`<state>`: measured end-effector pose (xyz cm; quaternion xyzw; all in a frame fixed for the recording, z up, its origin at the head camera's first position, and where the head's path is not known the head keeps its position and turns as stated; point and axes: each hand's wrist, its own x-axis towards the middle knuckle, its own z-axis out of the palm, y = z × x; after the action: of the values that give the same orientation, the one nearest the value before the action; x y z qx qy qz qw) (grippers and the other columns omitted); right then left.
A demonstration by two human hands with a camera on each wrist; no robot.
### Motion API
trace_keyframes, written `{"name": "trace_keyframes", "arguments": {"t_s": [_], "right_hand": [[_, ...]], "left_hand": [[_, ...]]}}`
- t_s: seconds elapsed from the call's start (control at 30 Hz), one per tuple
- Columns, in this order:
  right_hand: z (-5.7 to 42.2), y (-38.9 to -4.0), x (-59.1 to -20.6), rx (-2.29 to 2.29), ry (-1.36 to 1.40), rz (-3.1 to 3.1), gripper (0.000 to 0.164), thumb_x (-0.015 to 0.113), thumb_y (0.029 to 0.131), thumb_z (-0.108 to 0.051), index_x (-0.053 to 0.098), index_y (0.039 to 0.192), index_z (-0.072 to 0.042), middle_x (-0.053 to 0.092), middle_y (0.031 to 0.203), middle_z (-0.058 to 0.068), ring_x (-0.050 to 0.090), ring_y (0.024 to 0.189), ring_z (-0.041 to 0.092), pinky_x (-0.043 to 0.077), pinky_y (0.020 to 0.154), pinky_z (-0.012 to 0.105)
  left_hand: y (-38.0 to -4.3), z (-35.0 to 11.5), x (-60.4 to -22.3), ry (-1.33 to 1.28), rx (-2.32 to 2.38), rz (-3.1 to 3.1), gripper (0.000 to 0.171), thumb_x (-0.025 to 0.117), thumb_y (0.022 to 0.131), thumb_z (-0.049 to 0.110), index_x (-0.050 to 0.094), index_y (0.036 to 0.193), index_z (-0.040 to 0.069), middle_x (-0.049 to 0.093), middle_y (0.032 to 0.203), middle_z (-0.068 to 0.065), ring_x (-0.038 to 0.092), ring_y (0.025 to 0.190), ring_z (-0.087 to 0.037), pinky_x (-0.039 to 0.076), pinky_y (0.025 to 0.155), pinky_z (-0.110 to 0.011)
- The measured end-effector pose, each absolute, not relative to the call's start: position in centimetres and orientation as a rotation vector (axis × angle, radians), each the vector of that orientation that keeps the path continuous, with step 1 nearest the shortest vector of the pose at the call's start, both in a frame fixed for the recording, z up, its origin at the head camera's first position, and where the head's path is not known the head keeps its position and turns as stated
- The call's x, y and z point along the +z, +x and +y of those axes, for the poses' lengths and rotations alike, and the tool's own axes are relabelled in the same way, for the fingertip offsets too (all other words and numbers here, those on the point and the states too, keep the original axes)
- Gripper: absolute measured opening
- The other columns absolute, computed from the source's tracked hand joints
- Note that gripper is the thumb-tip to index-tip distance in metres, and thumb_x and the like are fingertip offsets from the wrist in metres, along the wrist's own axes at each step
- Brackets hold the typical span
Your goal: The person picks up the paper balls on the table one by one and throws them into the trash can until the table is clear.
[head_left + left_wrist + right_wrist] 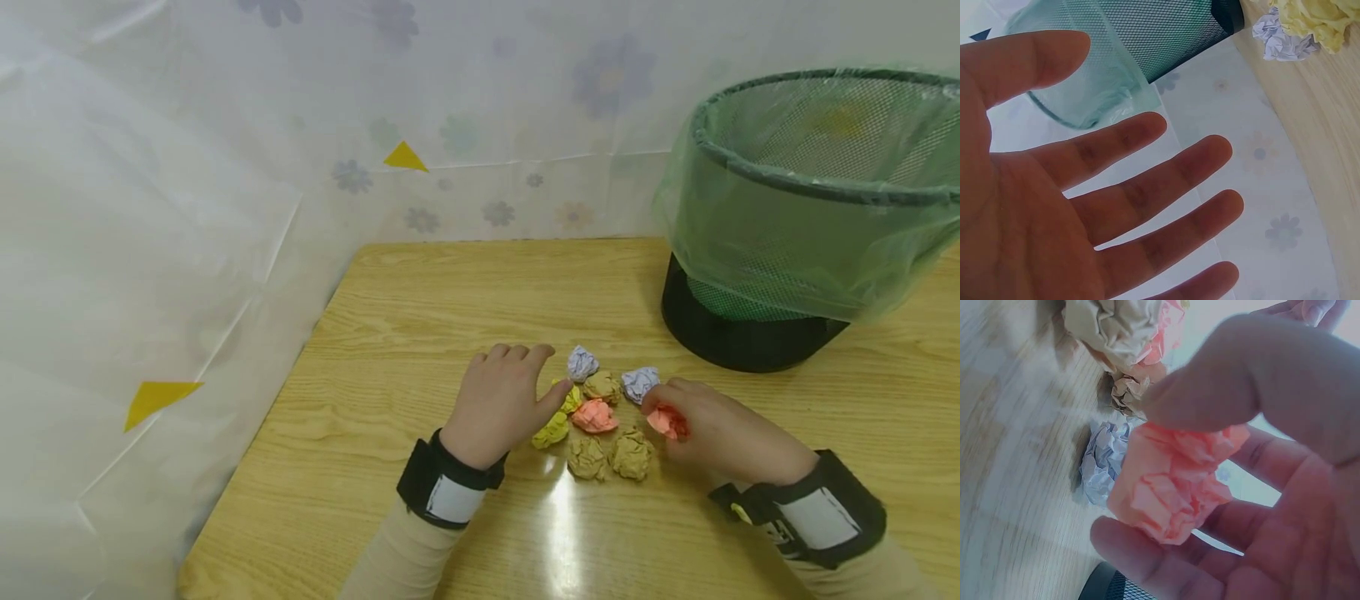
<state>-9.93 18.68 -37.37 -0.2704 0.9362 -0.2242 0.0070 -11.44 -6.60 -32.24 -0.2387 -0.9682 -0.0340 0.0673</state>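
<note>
A crumpled pink paper ball (1169, 484) is held between the thumb and fingers of my right hand (712, 425), at the right of a cluster of paper balls. My left hand (502, 400) hovers at the cluster's left side, fingers spread and holding nothing, as the left wrist view also shows. Between the hands lie two white balls, one at the back (582, 364) and one by my right fingers (641, 383). A second pink ball (595, 416) sits mid-cluster, with yellow balls (552, 431) on its left and several tan balls (632, 455) around it.
A black mesh wastebasket (750, 340) lined with a green plastic bag (795, 233) stands at the back right of the wooden table (420, 317). Flower-patterned sheeting (510, 92) hangs behind and to the left. Yellow tape pieces (405, 157) stick to it.
</note>
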Motion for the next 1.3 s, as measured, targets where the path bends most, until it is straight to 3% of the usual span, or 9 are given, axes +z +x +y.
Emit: {"name": "trace_keyframes", "arguments": {"t_s": [0.37,1.3], "right_hand": [[18.7,-9.9,-37.1,-0.713,-0.85,2.938,0.034,0.072,0.063,-0.003,0.061,0.093,-0.015,0.048,0.082,-0.01,0.042,0.072,0.01,0.039,0.062,0.028],[18.61,-9.75,-36.44,-0.719,-0.81,2.952,0.033,0.074,0.065,-0.005,0.063,0.095,-0.013,0.052,0.087,-0.008,0.046,0.077,0.011,0.042,0.066,0.03]], "left_hand": [[-11.42,-6.59,-32.16,-0.718,-0.098,-2.931,0.05,0.045,0.093,0.053,0.056,0.126,0.018,0.064,0.111,-0.003,0.057,0.103,-0.022,0.047,0.081,-0.039],[-11.3,-6.59,-32.17,-0.724,-0.096,-2.902,0.05,0.045,0.093,0.054,0.057,0.125,0.018,0.065,0.11,-0.003,0.057,0.102,-0.022,0.047,0.081,-0.038]]}}
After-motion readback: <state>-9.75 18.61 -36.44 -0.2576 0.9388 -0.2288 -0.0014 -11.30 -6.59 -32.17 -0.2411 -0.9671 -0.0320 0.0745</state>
